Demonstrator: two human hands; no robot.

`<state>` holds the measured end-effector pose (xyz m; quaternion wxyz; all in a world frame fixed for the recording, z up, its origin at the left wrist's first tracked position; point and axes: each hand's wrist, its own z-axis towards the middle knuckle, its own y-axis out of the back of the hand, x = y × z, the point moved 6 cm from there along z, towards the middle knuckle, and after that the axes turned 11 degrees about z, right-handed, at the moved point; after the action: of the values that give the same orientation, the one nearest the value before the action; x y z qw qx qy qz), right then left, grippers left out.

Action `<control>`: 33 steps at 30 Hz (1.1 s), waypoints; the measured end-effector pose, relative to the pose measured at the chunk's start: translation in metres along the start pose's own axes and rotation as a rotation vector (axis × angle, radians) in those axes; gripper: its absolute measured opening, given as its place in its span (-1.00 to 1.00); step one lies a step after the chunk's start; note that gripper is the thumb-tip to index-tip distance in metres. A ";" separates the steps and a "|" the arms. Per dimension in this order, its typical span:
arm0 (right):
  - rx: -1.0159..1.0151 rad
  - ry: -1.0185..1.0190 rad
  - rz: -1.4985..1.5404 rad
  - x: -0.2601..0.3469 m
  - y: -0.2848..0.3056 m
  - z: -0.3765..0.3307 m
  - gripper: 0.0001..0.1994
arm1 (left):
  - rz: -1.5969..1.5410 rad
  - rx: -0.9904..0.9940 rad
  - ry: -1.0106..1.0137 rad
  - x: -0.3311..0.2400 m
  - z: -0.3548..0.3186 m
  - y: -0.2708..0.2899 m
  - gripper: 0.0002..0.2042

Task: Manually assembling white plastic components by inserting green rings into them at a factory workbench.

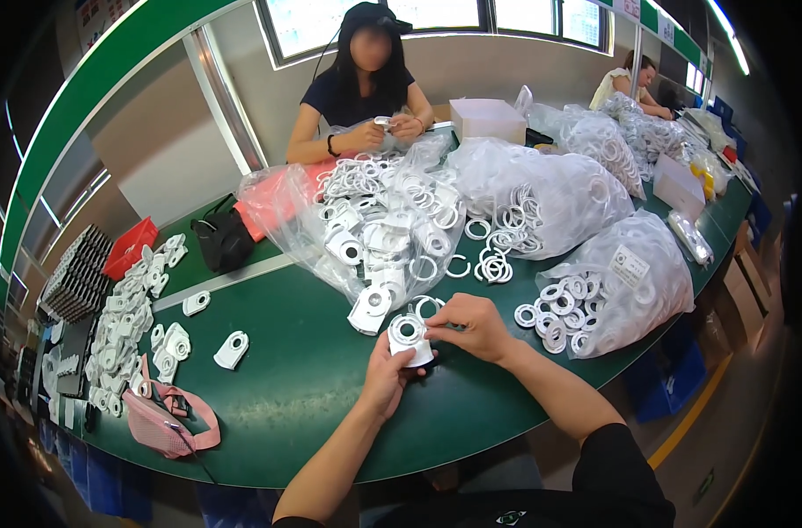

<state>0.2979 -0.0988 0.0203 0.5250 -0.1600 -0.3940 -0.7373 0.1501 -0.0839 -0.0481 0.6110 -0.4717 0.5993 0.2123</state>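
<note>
My left hand (384, 380) is closed around the lower part of a white plastic housing (419, 355), which has a round opening facing up. At the housing's right edge, the thumb and forefinger of my right hand (473, 326) are pinched together. Whatever lies between those fingertips is too small to make out. A thin white ring shows just beyond them, and I cannot tell whether they touch it. Close by on the far side, another white housing (372, 308) rests at the edge of a heap of similar housings (366, 242) in an open clear bag.
Clear bags of white rings (585, 198) and round white parts (656, 273) stand to the right on the green table (295, 396). More housings (119, 339), a pink pouch (159, 422) and a black bag (222, 239) lie left. Across the table a co-worker handles a white part.
</note>
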 end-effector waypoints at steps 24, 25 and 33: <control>-0.135 -0.644 0.697 -0.042 -0.011 -0.014 -0.84 | 0.064 0.076 0.017 0.002 -0.003 -0.011 -0.47; -0.137 -0.646 0.695 -0.044 -0.012 -0.015 -0.84 | 0.069 0.085 0.017 0.001 -0.002 -0.013 -0.47; -0.160 -0.592 0.529 -0.038 -0.016 -0.010 -0.84 | 0.067 0.088 0.005 -0.002 -0.003 -0.009 -0.59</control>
<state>0.3007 -0.0794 -0.0176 0.5465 -0.5015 -0.4147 -0.5270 0.1553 -0.0895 -0.0429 0.6224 -0.4245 0.6249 0.2047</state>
